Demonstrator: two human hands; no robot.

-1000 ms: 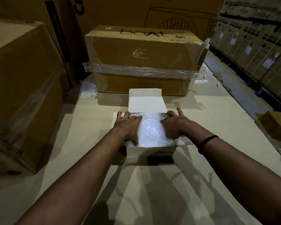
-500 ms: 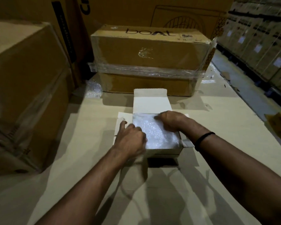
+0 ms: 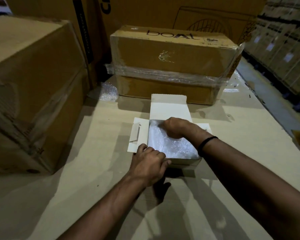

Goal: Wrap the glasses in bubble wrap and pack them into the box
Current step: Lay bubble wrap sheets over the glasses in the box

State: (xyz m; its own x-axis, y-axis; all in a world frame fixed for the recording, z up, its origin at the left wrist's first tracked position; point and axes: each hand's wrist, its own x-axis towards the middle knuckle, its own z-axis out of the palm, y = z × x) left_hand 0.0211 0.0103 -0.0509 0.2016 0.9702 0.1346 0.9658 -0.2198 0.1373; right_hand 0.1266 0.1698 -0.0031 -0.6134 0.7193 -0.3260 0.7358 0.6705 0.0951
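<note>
A small white box (image 3: 184, 161) stands open on the cardboard-covered table, its lid flap (image 3: 169, 108) raised at the back and a side flap (image 3: 137, 135) folded out to the left. A bundle of bubble wrap (image 3: 170, 146) fills the inside; the glasses are hidden within it. My left hand (image 3: 149, 163) grips the box's near-left corner, thumb along the front rim. My right hand (image 3: 175, 129) reaches over the far part of the box. Its fingers curl down into the wrap, fingertips out of sight.
A plastic-wrapped carton lettered "boat" (image 3: 171, 56) stands right behind the white box. A big carton (image 3: 33, 84) walls off the left. A loose scrap of bubble wrap (image 3: 109, 91) lies between them. The table edge (image 3: 274, 118) runs diagonally on the right, with stacked cartons (image 3: 284, 40) beyond.
My left hand slid off the top of the wrap back to the box's near-left corner. My right hand moved from the right side to the far end of the wrap.
</note>
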